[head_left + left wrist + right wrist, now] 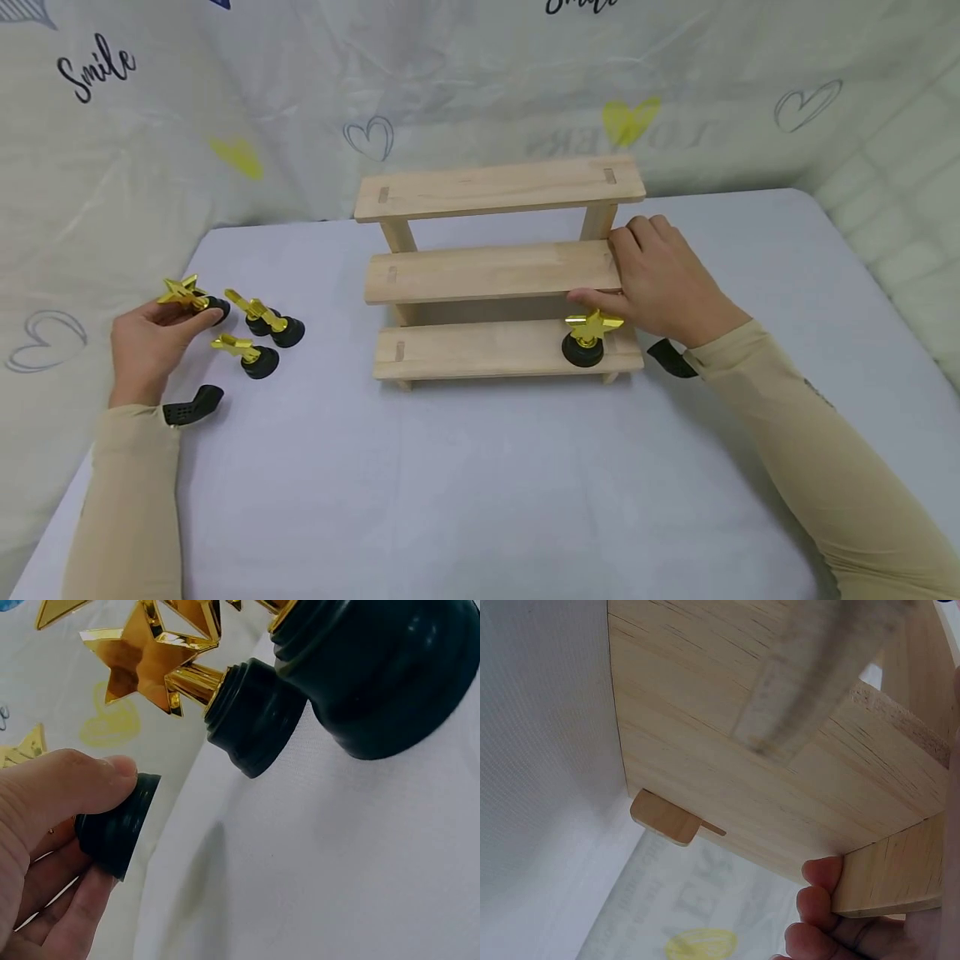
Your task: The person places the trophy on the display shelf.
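Observation:
My left hand (153, 343) pinches a small star trophy (183, 292) by its black base (116, 829), thumb on one side and fingers on the other. Beside it on the table stand several more gold star trophies (255, 360) with black bases. My right hand (656, 279) grips the right end of the middle step of a three-tier wooden shelf (487, 275), thumb along the front edge. In the right wrist view its fingertips (821, 871) curl round the end of a board. One star trophy (583, 346) stands on the right part of the bottom step.
A white cloth covers the table (450, 483). Behind it hangs a pale curtain (480, 75) with hearts and lettering. The shelf stands near the table's back edge, its top step (495, 185) rising farthest back.

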A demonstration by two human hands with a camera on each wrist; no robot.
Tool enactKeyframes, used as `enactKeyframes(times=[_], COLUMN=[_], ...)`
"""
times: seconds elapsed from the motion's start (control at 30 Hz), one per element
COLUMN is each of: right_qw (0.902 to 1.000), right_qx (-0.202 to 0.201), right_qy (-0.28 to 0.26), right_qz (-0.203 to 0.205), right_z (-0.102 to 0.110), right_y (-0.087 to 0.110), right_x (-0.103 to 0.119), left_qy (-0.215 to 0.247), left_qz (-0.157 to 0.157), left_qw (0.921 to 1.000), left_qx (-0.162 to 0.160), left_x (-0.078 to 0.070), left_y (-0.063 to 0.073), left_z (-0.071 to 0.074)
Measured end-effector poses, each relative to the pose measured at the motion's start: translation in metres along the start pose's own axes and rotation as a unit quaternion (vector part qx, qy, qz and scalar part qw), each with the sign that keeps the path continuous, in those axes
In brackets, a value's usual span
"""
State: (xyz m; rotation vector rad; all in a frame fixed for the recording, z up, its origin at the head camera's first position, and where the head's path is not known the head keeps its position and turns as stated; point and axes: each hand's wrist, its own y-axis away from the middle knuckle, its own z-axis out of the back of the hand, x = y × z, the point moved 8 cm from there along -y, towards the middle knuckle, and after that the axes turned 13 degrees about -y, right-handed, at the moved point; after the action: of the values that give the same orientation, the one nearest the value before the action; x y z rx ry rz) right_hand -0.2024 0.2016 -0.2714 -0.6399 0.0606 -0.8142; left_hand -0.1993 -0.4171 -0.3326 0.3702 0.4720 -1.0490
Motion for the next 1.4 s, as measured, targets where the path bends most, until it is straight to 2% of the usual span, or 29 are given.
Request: enactKeyframes(times=[0.23,0.47,0.77,0.93,1.17,1.4], right_qw=[0.9999,0.9997,0.9999,0.9996,0.9991,0.9992], right_qx=[0.009,0.011,0.000,0.013,0.021,0.019], right_qy=[-0.006,-0.003,0.001,-0.002,-0.007,-0.001], right_qz=[-0.010,-0.021,-0.012,-0.025,-0.036,-0.035], right_z=[-0.002,-0.002,0.001,-0.001,-0.001,0.001], right_y=[0.000,-0.002,-0.003,-0.004,-0.003,0.000], right_x=[-0.001,-0.002,0.001,-0.002,-0.003,-0.003], left_qy=[0.034,0.005,-0.001,-0.003,-0.028,-0.022], left_qz=[-0.015,-0.015,-0.023,-0.027,-0.026,-0.057], left_qw=[0.9993,0.9999,0.9996,0.9996,0.9993,0.9980], left_qx=[-0.003,-0.006,-0.014,-0.012,-0.001,-0.015], left_x=[-0.004,-0.008,-0.017,-0.024,-0.032,-0.049], left_y=[0.005,0.010,0.011,0.013,0.015,0.018], left_z=[0.003,0.006,0.017,0.021,0.022,0.031])
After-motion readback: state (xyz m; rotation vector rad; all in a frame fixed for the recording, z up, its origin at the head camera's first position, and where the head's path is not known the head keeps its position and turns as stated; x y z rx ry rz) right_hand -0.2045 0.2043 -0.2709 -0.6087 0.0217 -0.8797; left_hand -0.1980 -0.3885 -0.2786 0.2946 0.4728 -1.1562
